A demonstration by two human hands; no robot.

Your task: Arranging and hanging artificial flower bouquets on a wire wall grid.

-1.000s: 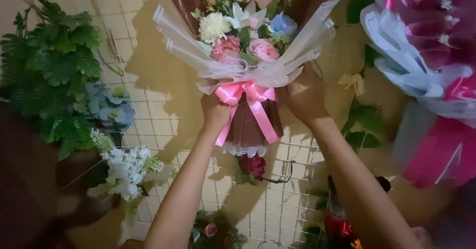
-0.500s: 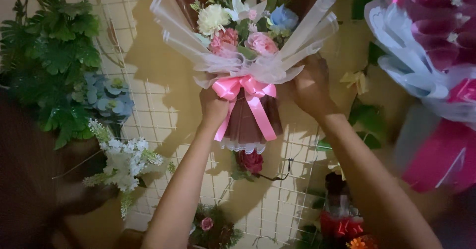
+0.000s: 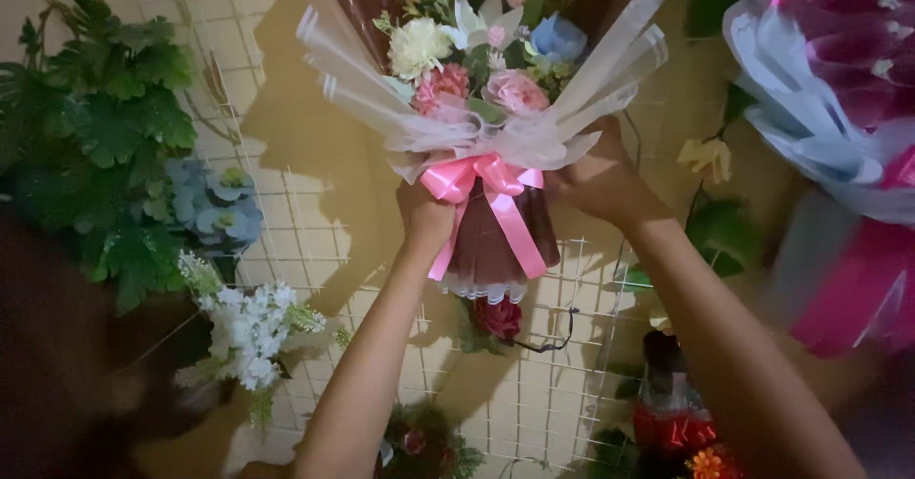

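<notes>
A flower bouquet point(image 3: 481, 69) with pink, cream and blue blooms, wrapped in white mesh and dark brown paper, is held up against a white wire grid wall point(image 3: 305, 241). A pink ribbon bow point(image 3: 483, 182) is tied around its neck. My left hand point(image 3: 426, 220) grips the wrapped stem just below the bow on the left. My right hand point(image 3: 599, 182) holds the wrap on the right side, at bow height.
Green leafy foliage point(image 3: 105, 136), pale blue flowers point(image 3: 217, 207) and white blossoms point(image 3: 250, 331) hang at left. A dark red rose point(image 3: 498, 317) sits under the bouquet. A bouquet in pink and white wrap point(image 3: 839, 107) fills the right edge. Red and orange flowers point(image 3: 679, 436) lie low.
The bouquet and both hands have shifted slightly up and to the right against the grid. The grip of both hands is unchanged.
</notes>
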